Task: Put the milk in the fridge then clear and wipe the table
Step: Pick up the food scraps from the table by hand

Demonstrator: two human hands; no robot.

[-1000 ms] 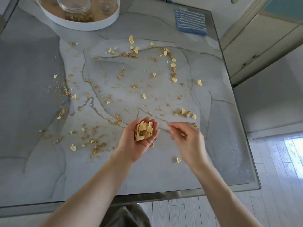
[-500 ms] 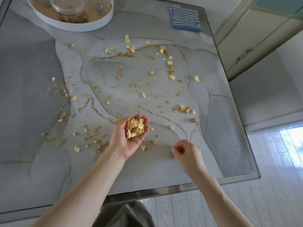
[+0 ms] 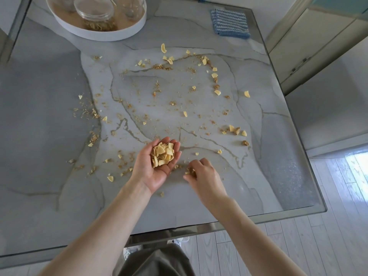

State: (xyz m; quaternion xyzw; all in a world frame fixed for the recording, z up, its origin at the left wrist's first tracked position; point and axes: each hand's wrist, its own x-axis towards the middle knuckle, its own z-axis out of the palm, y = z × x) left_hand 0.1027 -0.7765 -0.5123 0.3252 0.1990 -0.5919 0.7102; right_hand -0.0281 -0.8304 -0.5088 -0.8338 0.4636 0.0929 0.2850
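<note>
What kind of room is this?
Most likely a home kitchen or dining area: a marble-look table scattered with food flakes, a round white tray holding glass jars, a folded blue cloth, and cabinet doors alongside.

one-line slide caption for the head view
Left hand cups flakes; right hand pinches crumbs off the table, cloth folded at the far edge.

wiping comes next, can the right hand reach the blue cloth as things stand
Probably yes, with a stretch: only scattered flakes lie between the right hand and the blue cloth, though it pinches crumbs now.
</note>
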